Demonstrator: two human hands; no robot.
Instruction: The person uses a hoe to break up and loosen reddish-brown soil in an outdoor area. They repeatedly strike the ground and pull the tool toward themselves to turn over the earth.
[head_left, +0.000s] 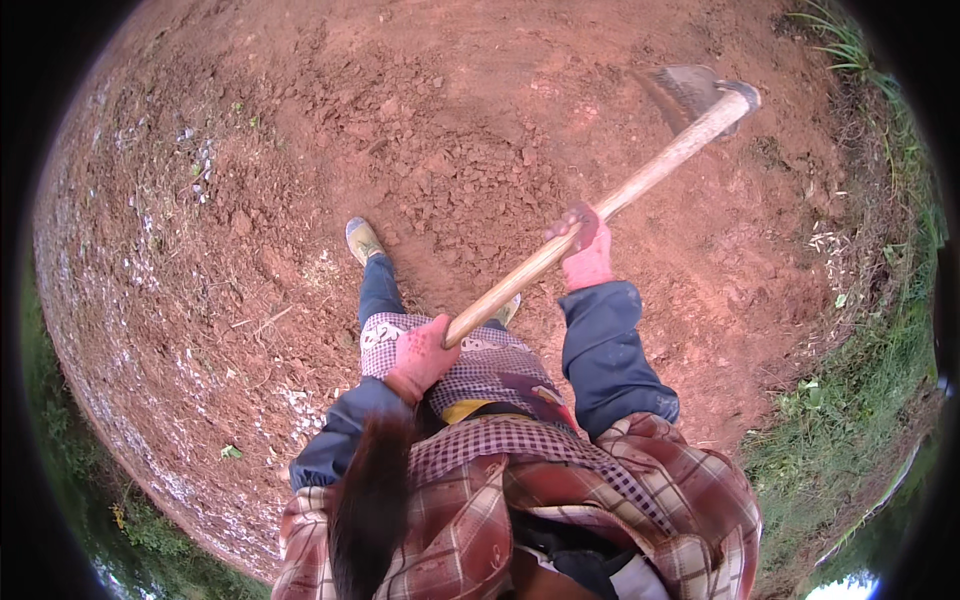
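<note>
A hoe with a pale wooden handle (517, 281) slants from my waist up to the right. My left hand (425, 355), in a pink glove, is closed around the handle's near end, in front of the checked apron (487, 375). Farther up the shaft, my right hand (583, 244), in a pink glove with a darker, soiled part, grips it too. The broad metal hoe blade (686, 97), slightly blurred, is at the far end over reddish soil; whether it touches the ground I cannot tell.
Loose clods of red soil (465, 165) lie ahead of my feet. One shoe (364, 240) stands forward on the left, the other partly hidden behind the handle. White bits (150, 277) are scattered at the left. Grass (840, 420) borders the soil at the right.
</note>
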